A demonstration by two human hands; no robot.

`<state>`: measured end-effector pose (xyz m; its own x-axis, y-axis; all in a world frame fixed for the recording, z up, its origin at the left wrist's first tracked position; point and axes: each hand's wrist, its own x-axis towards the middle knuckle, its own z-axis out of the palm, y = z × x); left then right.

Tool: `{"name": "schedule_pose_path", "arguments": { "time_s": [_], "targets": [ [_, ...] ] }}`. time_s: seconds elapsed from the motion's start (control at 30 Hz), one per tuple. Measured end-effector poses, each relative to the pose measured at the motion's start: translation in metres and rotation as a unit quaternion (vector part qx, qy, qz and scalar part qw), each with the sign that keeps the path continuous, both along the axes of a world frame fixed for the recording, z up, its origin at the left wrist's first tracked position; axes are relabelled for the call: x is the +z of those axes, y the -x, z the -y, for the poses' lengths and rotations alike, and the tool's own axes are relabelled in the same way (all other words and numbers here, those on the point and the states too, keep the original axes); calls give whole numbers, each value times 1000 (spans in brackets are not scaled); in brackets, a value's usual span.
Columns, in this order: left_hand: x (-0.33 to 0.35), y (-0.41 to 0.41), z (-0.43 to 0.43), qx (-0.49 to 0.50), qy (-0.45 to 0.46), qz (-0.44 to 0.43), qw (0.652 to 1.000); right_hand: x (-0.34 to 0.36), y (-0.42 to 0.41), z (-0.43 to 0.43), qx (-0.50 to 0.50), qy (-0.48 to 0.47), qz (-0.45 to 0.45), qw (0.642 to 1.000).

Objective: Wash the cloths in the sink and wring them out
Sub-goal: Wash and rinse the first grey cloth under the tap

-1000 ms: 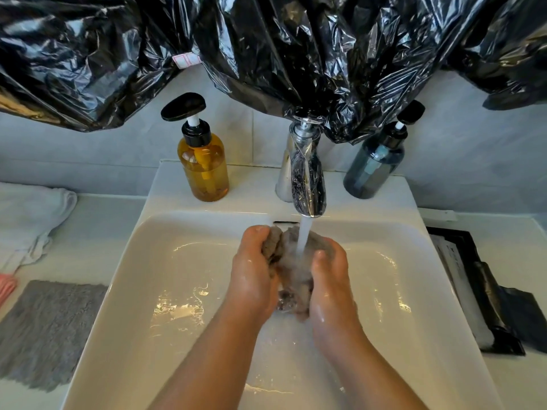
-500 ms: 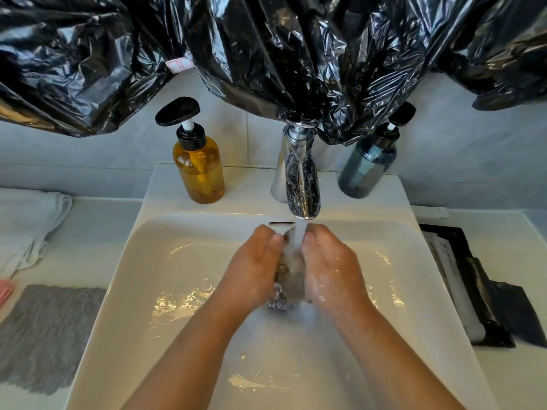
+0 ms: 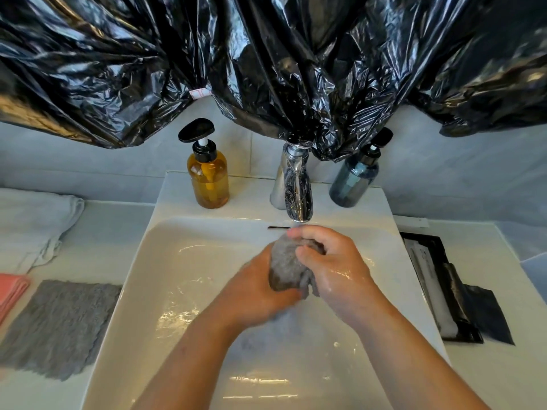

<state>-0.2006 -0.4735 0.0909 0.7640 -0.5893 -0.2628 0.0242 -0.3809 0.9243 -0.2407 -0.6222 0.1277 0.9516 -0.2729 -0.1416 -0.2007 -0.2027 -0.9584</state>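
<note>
A wet grey cloth point(image 3: 285, 266), bunched into a ball, is held over the white sink point(image 3: 177, 291) just below the chrome faucet point(image 3: 297, 187). My left hand point(image 3: 257, 287) grips it from below and the left. My right hand point(image 3: 331, 261) curls over its top and right side. Both hands are wet. No stream of water shows under the spout. On the counter to the left lie another grey cloth point(image 3: 56, 327) spread flat, a folded pink cloth point(image 3: 10, 291) and a white cloth point(image 3: 32, 226).
An amber pump bottle point(image 3: 208, 176) and a dark blue pump bottle point(image 3: 355, 179) stand on the sink's back ledge, either side of the faucet. Black plastic sheeting point(image 3: 266, 60) hangs above. A black tray point(image 3: 438, 285) with dark packets lies on the right counter.
The water stream seen earlier is gone. Both hands have shifted from pressing the cloth's sides to clasping it, the right hand on top, the left beneath. The cloth is bunched tighter.
</note>
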Motion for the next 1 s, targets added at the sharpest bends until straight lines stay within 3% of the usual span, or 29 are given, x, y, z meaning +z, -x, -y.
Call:
{"name": "schedule_pose_path", "arguments": {
  "time_s": [0.1,0.23,0.27,0.37,0.43,0.57,0.67,0.73,0.9,1.0],
  "targets": [
    [-5,1,5,112,86,-68,988,-2,2,2,-47,-83,-1,995],
    [-6,-4,19,266,259,-193,908,-25,7,3,-126,-117,-60,983],
    [-6,-3,24,286,286,-219,888,-33,10,-2,-123,-169,-87,974],
    [-6,1,33,332,364,-291,820,-48,16,-14,-95,-385,-155,905],
    [-8,2,34,336,402,-329,786,-52,15,-16,-113,-450,-137,875],
    [-16,-5,42,337,282,-221,871,-51,7,-18,-191,-387,-69,899],
    [-14,-14,52,336,225,-153,901,-46,-2,-29,-201,-202,-70,956],
    [-12,-19,56,303,207,-118,923,-43,-9,-33,-204,-83,-56,974],
    [-5,-27,50,193,98,27,976,-36,-25,-25,-171,67,-35,982],
    [-5,-27,43,180,131,-5,975,-27,-35,-11,-122,167,-98,973]
  ]
}}
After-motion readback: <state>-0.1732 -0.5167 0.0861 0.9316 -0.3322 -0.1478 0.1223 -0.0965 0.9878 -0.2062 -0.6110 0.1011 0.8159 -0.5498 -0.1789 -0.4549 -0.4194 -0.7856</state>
